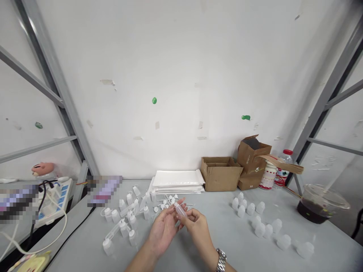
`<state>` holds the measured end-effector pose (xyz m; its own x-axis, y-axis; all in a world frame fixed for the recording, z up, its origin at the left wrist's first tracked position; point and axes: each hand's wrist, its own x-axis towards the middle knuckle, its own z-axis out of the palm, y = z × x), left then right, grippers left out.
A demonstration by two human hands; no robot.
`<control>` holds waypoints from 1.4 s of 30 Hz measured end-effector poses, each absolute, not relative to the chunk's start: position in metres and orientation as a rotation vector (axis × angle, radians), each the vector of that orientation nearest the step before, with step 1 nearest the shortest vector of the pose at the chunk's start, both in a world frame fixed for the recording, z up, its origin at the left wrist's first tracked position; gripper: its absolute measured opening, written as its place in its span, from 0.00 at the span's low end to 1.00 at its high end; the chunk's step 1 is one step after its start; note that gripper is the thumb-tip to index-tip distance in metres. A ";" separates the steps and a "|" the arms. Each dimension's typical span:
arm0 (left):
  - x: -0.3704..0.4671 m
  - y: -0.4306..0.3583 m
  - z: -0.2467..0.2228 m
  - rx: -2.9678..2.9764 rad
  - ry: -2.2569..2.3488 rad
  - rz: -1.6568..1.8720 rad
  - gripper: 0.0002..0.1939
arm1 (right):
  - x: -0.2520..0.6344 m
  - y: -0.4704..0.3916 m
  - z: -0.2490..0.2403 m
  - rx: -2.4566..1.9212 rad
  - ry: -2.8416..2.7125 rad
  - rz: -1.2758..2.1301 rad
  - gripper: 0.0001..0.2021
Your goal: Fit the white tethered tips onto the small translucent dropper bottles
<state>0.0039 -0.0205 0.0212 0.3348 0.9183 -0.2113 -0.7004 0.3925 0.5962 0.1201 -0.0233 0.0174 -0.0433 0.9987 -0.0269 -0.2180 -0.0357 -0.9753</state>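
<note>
While the left hand (164,228) lies palm up with its fingers stretched out, a small clear bottle (180,210) slants across those fingers, its narrow top pointing up and to the left. The right hand (196,226) has its grip pinched around the lower end of the bottle, so the bottle's upper part sticks out beyond the thumb and fingertips, over the left fingers. The left grip is loose and flat rather than wrapped around the bottle. A metal watch (221,260) circles the right wrist.

Just beyond the fingertips, loose white caps (163,204) lie scattered on the grey table (227,234). To the left spreads a group of white-capped bottles (107,246), some upright and some lying down. Well apart on the right sit cloudy white pieces (283,241) in a loose cluster.

Against the wall (176,56) stand a stack of white packets (178,177), a cardboard box (221,179) and a brown paper bag (249,166). A cup of dark drink (313,213) stands at the far right; a power strip (64,196) lies at the far left.
</note>
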 end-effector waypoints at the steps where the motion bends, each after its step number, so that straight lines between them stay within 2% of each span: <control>1: 0.004 -0.020 0.022 0.432 0.570 1.105 0.19 | 0.120 -0.023 0.019 -1.055 -1.046 1.379 0.17; 17: 0.005 -0.022 0.019 0.442 0.568 1.124 0.10 | 0.121 -0.024 0.011 -1.061 -1.004 1.441 0.16; 21: 0.006 -0.020 0.017 0.494 0.563 1.156 0.11 | 0.125 -0.022 0.012 -0.939 -1.018 1.514 0.15; 27: 0.008 -0.022 0.021 0.571 0.695 1.176 0.19 | 0.124 -0.023 0.016 -0.918 -1.062 1.480 0.16; 32: 0.014 -0.024 0.016 0.630 0.705 1.247 0.14 | 0.121 -0.026 0.015 -0.928 -1.110 1.436 0.17; 42: 0.008 -0.018 0.018 0.492 0.742 1.219 0.14 | 0.118 -0.026 0.013 -0.868 -1.082 1.527 0.19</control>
